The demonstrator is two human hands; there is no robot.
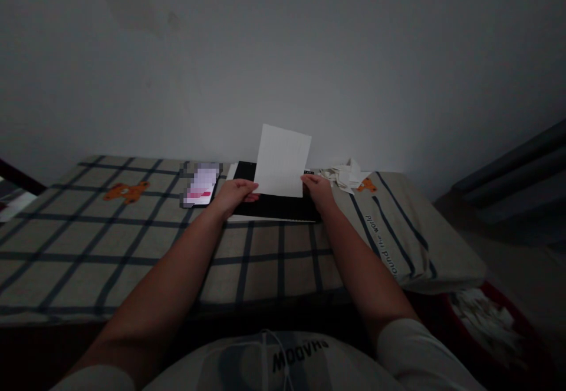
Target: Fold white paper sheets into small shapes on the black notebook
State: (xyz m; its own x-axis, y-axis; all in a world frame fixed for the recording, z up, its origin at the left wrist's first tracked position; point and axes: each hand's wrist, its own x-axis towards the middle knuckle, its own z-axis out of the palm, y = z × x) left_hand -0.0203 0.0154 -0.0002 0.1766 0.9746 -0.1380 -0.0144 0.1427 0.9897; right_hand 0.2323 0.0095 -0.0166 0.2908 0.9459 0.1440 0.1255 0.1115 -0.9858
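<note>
A white sheet of paper (283,161) is held up at a tilt, with faint lines on its face. My left hand (236,195) pinches its lower left edge. At its lower right edge, the thumb and fingers of my right hand (319,189) are closed on it. Beneath the sheet lies a flat black board or pad (274,207), partly covered by the paper and my hands. White pages (252,219) show along the edge of the black piece. Left of my left hand lies a phone (204,184) with its screen lit and blurred.
Crumpled white paper (347,174) lies right of my right hand. A checked cloth (145,249) with bear prints covers the table, which stands against a grey wall (283,55). On the floor at lower right is a red bin (522,314) holding crumpled paper.
</note>
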